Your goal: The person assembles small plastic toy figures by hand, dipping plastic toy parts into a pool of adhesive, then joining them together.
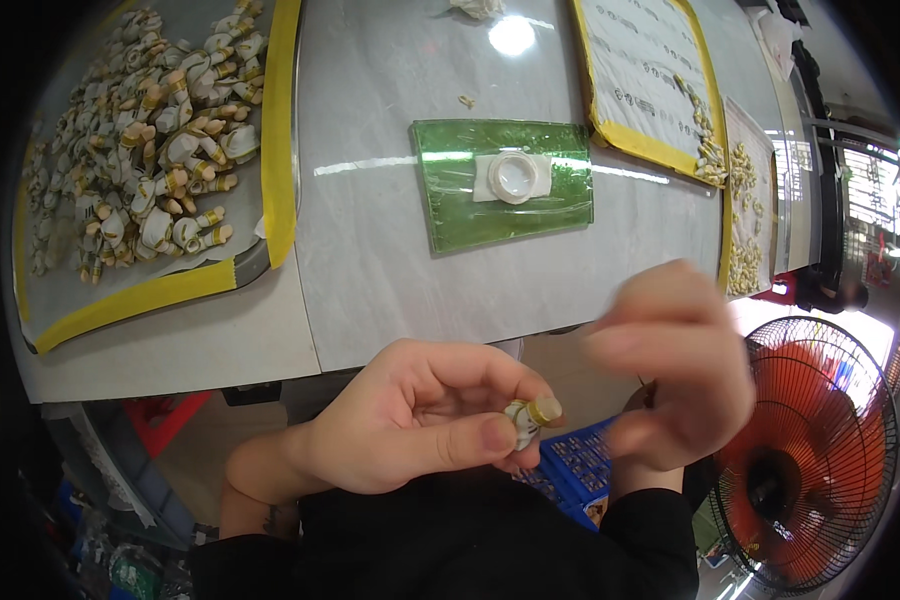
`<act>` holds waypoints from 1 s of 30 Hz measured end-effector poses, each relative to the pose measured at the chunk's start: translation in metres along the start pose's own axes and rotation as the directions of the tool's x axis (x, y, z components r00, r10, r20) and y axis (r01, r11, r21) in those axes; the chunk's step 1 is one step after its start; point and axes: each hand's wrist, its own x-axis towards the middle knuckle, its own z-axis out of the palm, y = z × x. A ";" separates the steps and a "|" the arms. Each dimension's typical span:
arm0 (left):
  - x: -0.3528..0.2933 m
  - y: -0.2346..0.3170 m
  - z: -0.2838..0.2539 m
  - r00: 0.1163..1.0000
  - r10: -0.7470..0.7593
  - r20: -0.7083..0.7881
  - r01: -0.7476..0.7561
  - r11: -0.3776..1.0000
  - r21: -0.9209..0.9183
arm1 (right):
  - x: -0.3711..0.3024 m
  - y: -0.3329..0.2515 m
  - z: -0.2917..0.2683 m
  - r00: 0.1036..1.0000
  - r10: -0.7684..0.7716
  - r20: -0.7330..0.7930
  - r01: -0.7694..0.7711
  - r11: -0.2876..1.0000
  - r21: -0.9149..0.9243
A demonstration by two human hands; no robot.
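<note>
Between thumb and fingers, my left hand pinches a small white figurine piece with a gold band and a skin-toned end. It is held up in front of my body, just off the table's near edge. To its right, my right hand is raised and blurred by motion. Its fingers look curled, but whether anything is in them I cannot make out. Beyond both hands lies a green slab with a small round white dish on a pale pad.
At left, a yellow-taped tray bears a heap of similar white-and-gold pieces. Another yellow-taped tray at far right holds tiny pieces along its edge. An orange-bladed fan stands at right, with blue crates below the table.
</note>
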 end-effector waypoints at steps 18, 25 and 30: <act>0.003 0.005 0.012 0.993 0.061 -0.097 -0.064 0.998 -0.027 | -0.126 0.101 -0.154 0.703 0.517 -0.488 -0.695 0.358 -0.623; 0.001 0.004 0.010 0.991 0.091 -0.096 -0.090 0.996 0.011 | -0.119 0.116 -0.156 0.702 0.475 -0.531 -0.698 0.308 -0.647; -0.001 0.003 0.010 0.988 0.080 -0.129 -0.078 0.997 0.026 | -0.105 0.119 -0.135 0.733 0.204 -0.649 -0.563 0.717 -0.411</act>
